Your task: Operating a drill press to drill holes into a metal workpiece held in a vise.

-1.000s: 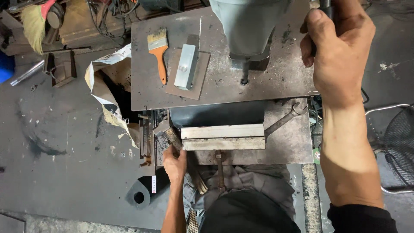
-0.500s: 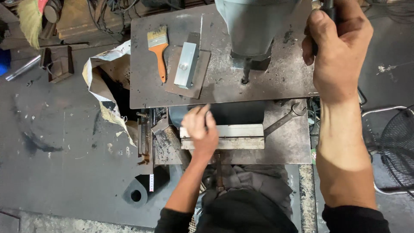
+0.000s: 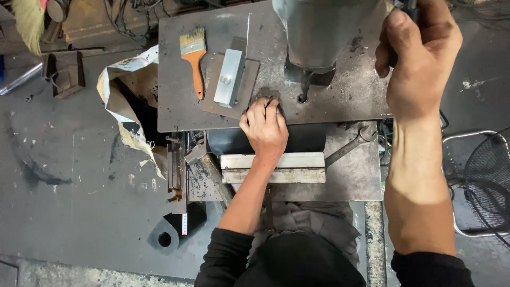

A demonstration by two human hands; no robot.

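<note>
My left hand (image 3: 264,127) rests palm down on the steel work table (image 3: 340,101), its fingertips on a small dark metal piece (image 3: 267,95) just left of the drill bit (image 3: 303,88). My right hand (image 3: 417,56) is raised at the upper right, closed around a dark lever handle (image 3: 408,7) of the drill press. The grey drill head (image 3: 324,29) hangs over the table's middle. A silver metal block (image 3: 229,77) lies on a flat plate (image 3: 212,94) left of my left hand.
A paintbrush (image 3: 194,56) with an orange handle lies at the table's left. A wrench (image 3: 350,148) sits on the lower shelf by an angle-iron bar (image 3: 273,167). A torn paper sack (image 3: 130,101) stands at the left, a wire fan guard (image 3: 486,180) at the right.
My left hand has come up from below the table's front edge, past the angle-iron bar, onto the table beside the drill bit. My right hand has stayed on the lever.
</note>
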